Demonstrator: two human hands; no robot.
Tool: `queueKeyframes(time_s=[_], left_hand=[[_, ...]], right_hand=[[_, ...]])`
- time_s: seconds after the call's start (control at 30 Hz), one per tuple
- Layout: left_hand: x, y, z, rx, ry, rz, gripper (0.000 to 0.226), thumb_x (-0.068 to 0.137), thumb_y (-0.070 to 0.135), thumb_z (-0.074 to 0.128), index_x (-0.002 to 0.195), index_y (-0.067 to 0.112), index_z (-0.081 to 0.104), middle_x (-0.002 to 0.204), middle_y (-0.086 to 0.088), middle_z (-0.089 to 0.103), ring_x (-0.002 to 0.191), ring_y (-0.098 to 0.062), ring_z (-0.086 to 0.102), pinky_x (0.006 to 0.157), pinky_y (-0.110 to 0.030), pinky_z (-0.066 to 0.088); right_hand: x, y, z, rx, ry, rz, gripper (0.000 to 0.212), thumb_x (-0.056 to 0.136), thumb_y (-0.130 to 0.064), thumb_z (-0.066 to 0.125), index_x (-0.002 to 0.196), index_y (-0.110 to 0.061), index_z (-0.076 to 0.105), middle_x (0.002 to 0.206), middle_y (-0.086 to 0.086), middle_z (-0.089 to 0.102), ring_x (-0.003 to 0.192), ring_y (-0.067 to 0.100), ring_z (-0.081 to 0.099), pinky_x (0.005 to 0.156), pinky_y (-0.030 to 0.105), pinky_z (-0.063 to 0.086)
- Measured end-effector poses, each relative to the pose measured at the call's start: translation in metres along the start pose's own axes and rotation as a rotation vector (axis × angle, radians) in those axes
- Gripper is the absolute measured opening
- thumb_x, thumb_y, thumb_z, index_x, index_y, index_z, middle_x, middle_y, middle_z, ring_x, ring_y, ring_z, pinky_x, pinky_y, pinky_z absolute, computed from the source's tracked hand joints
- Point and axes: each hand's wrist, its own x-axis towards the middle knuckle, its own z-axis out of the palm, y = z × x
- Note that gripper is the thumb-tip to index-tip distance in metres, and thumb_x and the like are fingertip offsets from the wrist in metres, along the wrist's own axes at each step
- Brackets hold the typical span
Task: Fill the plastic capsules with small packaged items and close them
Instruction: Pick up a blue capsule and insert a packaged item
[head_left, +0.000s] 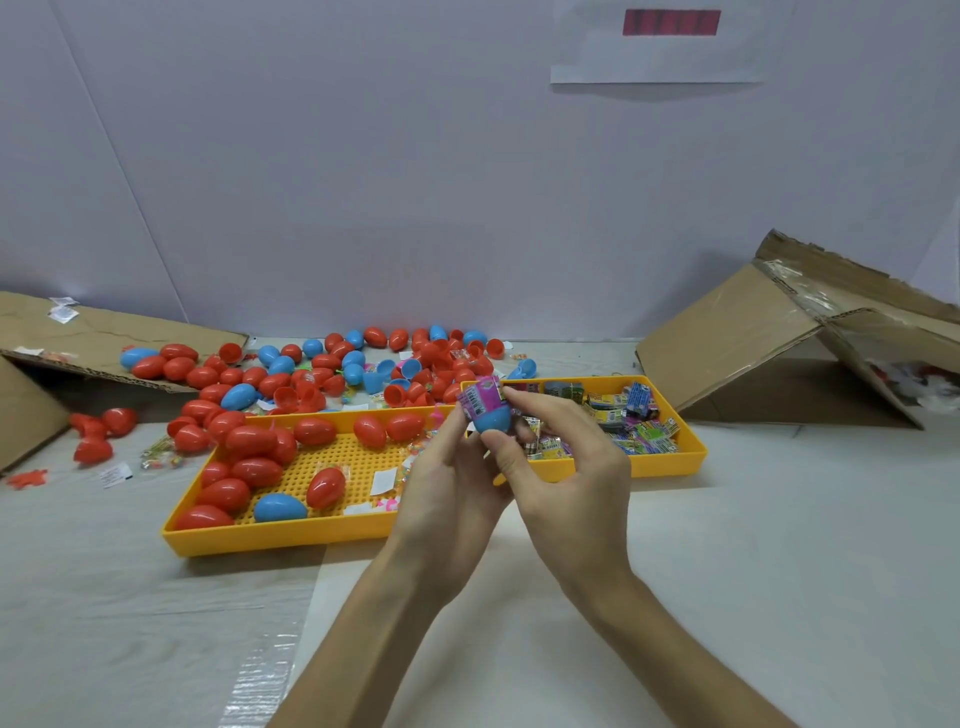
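Head view. Both hands are raised above the desk (779, 545), meeting over the gap between two yellow trays.

The left hand (447, 483) grips a blue capsule half (492, 420) from its left side, with the fingers curled against the shell. A pink and purple packet (480, 397) stands in the open mouth of the half, and most of it still shows above the rim.

The right hand (566, 467) pinches the same assembly. Its forefinger is on the right edge of the packet and its thumb is under the capsule half.

The left tray (270, 538) lies near the left hand. It holds closed red capsules (254, 470), one closed blue capsule (279, 507) and a few loose slips and small bits. The right tray (675, 462) lies partly behind the hands and holds a heap of small printed packets (634, 415).

Behind the trays, a loose pile of capsules (337, 364), red and blue, closed and in halves, is spread across the desk up to the wall.

A flattened cardboard sheet (104, 332) slopes at far left. An opened cardboard box (753, 338) lies tipped at far right. A white paper (660, 57) with a dark red band is on the wall.
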Motion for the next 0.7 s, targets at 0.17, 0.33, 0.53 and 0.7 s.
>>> queueKeyframes(time_s=[0.17,0.33,0.53,0.7], left_hand=[[-0.003,0.004,0.006,0.188,0.005,0.004,0.051,0.099,0.050,0.045,0.122,0.014,0.072,0.121,-0.013,0.072,0.116,-0.022,0.067,0.091,-0.033,0.059],[-0.004,0.003,0.011,0.205,0.037,0.024,0.053,0.100,0.042,0.049,0.136,0.004,0.058,0.135,-0.021,0.062,0.131,-0.031,0.056,0.102,-0.043,0.052],[-0.003,0.001,0.010,0.243,0.020,0.027,0.055,0.104,0.044,0.040,0.137,0.004,0.056,0.130,-0.014,0.068,0.121,-0.023,0.065,0.089,-0.034,0.059],[-0.002,-0.001,0.005,0.163,-0.034,-0.010,0.051,0.104,0.044,0.035,0.124,0.009,0.067,0.112,-0.011,0.074,0.087,-0.014,0.072,0.072,-0.027,0.058]], right_hand=[[0.003,0.002,-0.003,-0.040,0.004,-0.044,0.032,0.083,-0.017,0.078,0.115,-0.013,0.074,0.111,-0.005,0.072,0.108,0.008,0.067,0.091,0.020,0.053],[0.004,0.003,-0.005,-0.090,0.031,-0.080,0.030,0.078,-0.012,0.083,0.108,-0.007,0.077,0.101,0.001,0.073,0.097,0.014,0.069,0.087,0.023,0.055],[0.006,0.001,-0.007,-0.075,0.025,-0.083,0.033,0.077,-0.014,0.084,0.109,-0.009,0.077,0.100,0.000,0.072,0.095,0.014,0.068,0.086,0.023,0.055],[0.007,0.001,-0.005,-0.042,-0.016,-0.037,0.036,0.081,-0.017,0.083,0.115,-0.011,0.074,0.110,-0.003,0.069,0.107,0.015,0.066,0.092,0.028,0.054]])
